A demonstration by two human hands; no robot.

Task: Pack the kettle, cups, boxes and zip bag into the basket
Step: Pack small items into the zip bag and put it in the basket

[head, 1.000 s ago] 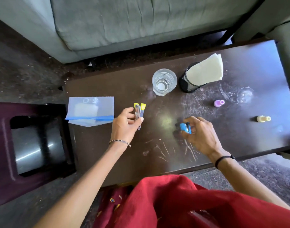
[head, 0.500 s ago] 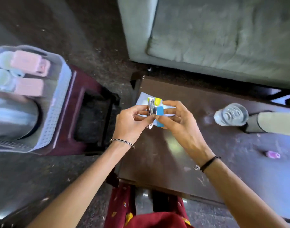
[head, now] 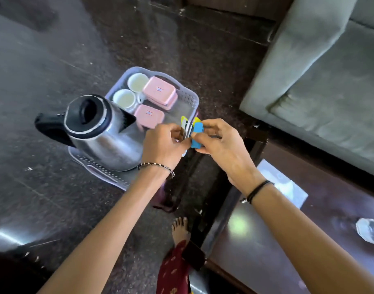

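Where basket (head: 190, 100) sits, steel kettle (head: 109, 141), pink boxes (head: 159, 90)

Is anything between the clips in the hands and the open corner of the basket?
Nothing visible. The clips, held by the left hand and right hand, are over the basket's bare near-right corner, beside the pink boxes.

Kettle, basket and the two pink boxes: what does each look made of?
Kettle: polished metal body, probably stainless steel, since it mirrors its surroundings; the lid and handle look like matte black plastic. Basket: pale lilac plastic, judging by its moulded perforated walls and rounded rim. Pink boxes: smooth, semi-glossy plastic with lipped lids, apparently snap-on.
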